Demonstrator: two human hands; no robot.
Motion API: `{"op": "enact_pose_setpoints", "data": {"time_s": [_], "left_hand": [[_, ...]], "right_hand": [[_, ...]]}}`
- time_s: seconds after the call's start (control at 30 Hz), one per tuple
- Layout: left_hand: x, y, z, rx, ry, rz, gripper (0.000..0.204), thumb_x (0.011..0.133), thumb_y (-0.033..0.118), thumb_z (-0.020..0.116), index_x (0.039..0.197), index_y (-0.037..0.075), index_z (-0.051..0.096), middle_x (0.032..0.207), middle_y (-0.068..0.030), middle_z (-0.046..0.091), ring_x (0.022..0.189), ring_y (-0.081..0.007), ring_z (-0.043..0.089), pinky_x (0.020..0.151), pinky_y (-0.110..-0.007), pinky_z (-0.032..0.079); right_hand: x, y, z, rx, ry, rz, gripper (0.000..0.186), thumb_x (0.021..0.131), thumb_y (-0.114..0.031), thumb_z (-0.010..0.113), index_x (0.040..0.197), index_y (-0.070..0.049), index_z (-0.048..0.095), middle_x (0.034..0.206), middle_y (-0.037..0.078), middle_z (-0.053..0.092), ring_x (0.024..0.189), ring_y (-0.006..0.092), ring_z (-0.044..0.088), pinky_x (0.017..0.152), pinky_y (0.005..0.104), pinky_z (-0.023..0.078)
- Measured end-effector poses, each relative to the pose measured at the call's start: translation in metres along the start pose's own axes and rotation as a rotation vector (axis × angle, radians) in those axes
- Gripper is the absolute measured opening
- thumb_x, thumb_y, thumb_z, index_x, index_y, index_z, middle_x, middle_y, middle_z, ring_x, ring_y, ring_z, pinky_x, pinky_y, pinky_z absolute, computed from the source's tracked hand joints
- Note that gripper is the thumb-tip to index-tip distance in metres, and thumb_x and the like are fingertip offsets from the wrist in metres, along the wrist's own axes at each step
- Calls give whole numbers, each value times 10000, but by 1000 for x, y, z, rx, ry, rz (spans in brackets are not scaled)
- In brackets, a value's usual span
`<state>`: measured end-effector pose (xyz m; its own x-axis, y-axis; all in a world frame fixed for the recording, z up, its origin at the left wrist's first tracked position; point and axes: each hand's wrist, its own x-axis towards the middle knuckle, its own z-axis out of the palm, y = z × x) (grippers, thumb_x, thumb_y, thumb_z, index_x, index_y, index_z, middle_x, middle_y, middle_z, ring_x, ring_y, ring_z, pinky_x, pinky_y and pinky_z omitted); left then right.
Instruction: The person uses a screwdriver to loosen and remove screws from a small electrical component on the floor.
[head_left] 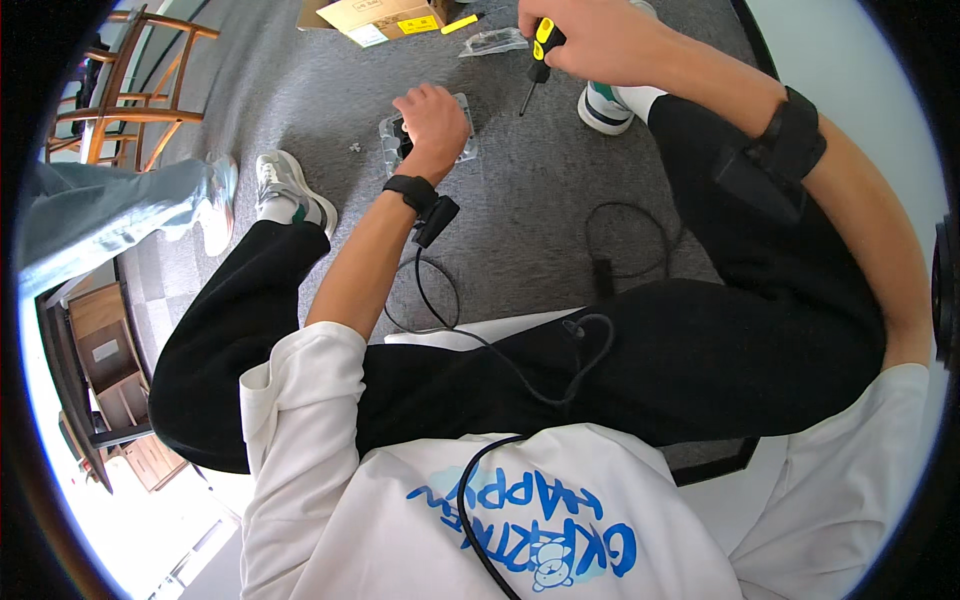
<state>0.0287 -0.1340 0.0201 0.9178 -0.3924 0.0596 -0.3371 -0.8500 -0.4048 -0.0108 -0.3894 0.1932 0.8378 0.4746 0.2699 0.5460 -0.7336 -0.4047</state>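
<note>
- Currently, a yellow-and-black screwdriver is held in the right hand, above the grey carpet; the fingers are closed around its handle, and its thin shaft is pointed down toward the lower edge of the view.
- The left hand is placed over a clear plastic tray, its fingers bent and lowered toward it; how far they are parted, and whether anything is gripped beneath them, cannot be told.
- The tray is set on the carpet between the two shoes, nearer the left shoe than not; something dark is partly seen inside it, mostly covered by the hand.
- Just left of the tray, some small bits are scattered on the carpet.
- Near the screwdriver, to its left, a clear plastic bag is laid flat.
- Beyond the bag, a yellow stick-like item is seen beside an open cardboard box, which is cut off by the picture's upper edge.
- Black straps are worn on both wrists.
</note>
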Motion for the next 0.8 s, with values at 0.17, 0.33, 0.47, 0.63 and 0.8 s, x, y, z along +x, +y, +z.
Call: {"op": "enact_pose_setpoints", "data": {"time_s": [0.17,0.33,0.47,0.63,0.8], "left_hand": [[10,0,-11,25,-121,66,266,915,244,599,1018,64,766,1142,-143,710,1084,-322,635,892,-528,429],[10,-3,-14,39,-170,83,267,931,224,584,1025,79,788,1144,-132,718,1101,-311,631,901,-508,425],[7,-14,-8,15,-162,108,282,939,230,580,1048,67,784,1140,-132,715,1121,-313,631,914,-519,434],[0,-11,-2,-72,-65,7,304,943,223,583,1147,35,706,1183,-168,676,1134,-370,606,980,-605,409],[-4,-7,3,-79,-28,63,297,935,213,574,1147,26,667,1197,-180,664,1146,-387,599,981,-629,404]], "right_hand": [[-2,-6,-1,-11,-32,40,142,802,-83,637,938,-44,648,967,191,628,961,408,631,848,479,504],[-3,-5,0,-26,-21,49,165,802,-89,647,959,-36,657,980,202,631,972,412,632,854,487,504],[-4,-6,-2,-6,-60,81,159,808,-97,654,955,-34,662,986,202,632,974,411,633,856,488,506],[-6,-3,-4,-13,-79,104,143,820,-107,655,942,-34,667,972,204,636,970,409,635,860,478,509],[-4,2,-1,-8,-58,47,142,819,-95,637,943,-34,668,971,207,635,964,408,634,852,478,505]]}}
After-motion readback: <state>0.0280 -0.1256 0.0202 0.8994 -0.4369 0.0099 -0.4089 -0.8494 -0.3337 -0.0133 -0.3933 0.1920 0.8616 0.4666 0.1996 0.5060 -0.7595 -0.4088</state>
